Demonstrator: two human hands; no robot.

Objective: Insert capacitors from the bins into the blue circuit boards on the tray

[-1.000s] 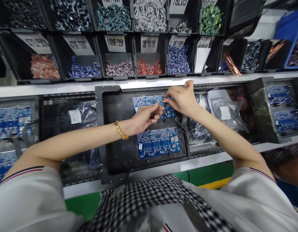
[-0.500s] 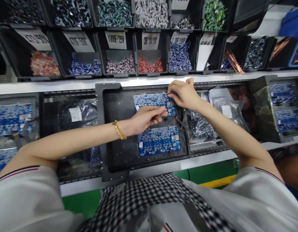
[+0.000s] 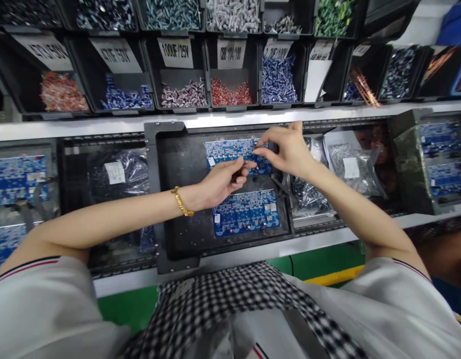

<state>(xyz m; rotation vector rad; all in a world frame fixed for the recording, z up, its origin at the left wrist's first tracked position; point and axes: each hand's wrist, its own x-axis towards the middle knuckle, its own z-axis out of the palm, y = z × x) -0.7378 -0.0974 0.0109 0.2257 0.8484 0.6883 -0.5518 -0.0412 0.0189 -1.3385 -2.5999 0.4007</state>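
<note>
Two blue circuit boards lie one above the other in a black tray [image 3: 185,239]. Over the lower edge of the upper circuit board [image 3: 230,146] is my left hand [image 3: 225,182], palm turned up, its thumb and fingers closed on a small dark electronic component [image 3: 246,163]. My right hand [image 3: 288,149] hovers over that board's right end, thumb and forefinger drawn together close to the left fingertips. Whatever is between them is too small to make out. The lower circuit board [image 3: 247,214] sits nearer me, partly covered by my left hand.
Labelled bins of loose components [image 3: 183,93] line the back in rows. Bagged parts lie left [image 3: 120,174] and right [image 3: 352,169] of the tray. Further trays hold more circuit boards [image 3: 17,179], some at the far right [image 3: 449,177]. A dark strap [image 3: 283,185] crosses the tray's right edge.
My right hand has drawn back from the upper board's top right area toward my left fingertips. The left fingers have curled more, and a small dark component now shows there. The view has shifted slightly.
</note>
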